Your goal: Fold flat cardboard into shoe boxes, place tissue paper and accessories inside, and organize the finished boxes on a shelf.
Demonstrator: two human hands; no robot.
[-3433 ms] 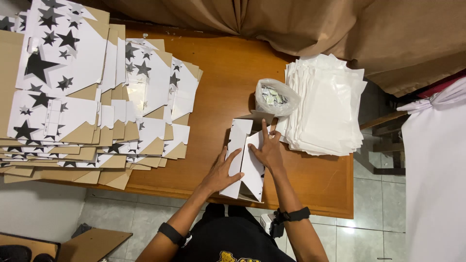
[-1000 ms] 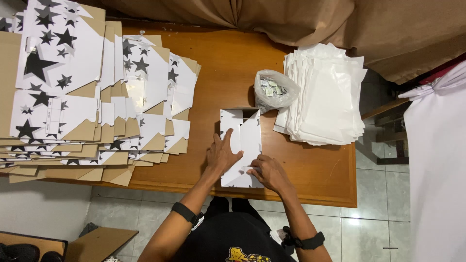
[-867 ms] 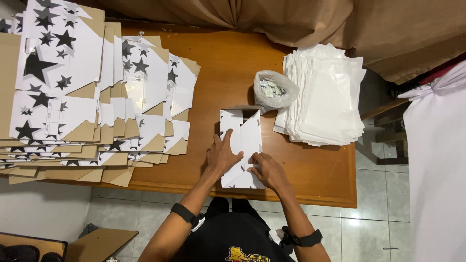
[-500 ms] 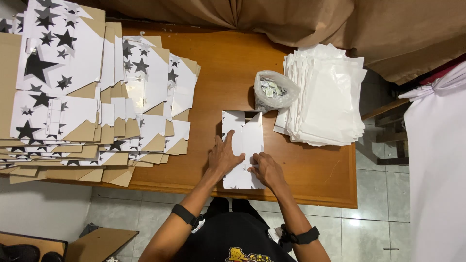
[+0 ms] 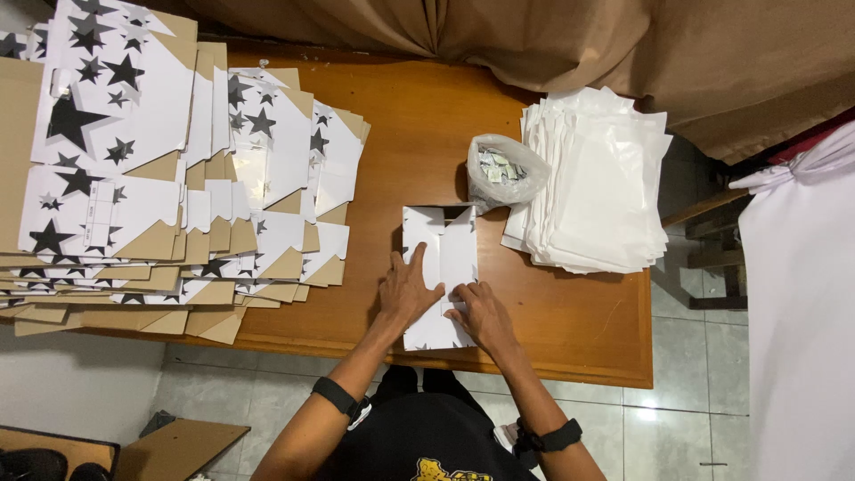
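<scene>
Head view: both hands, left hand (image 5: 405, 289) and right hand (image 5: 479, 313), press flat, fingers released, on a white folded box blank (image 5: 438, 267) at the wooden surface's (image 5: 588, 330) near edge; uneven pressure could skew the crease or slide it toward the star-printed cardboard stacks (image 5: 160, 169), the clear bag (image 5: 503, 171) or the white sheets (image 5: 597, 183)

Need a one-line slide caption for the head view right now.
Both hands, left hand and right hand, press a white folded box blank flat on a wooden table between star-printed cardboard stacks and white bags.

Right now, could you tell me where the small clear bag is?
In the head view, the small clear bag sits on the wooden table, right of centre, between the folded white box and the white sheet stack.
</scene>
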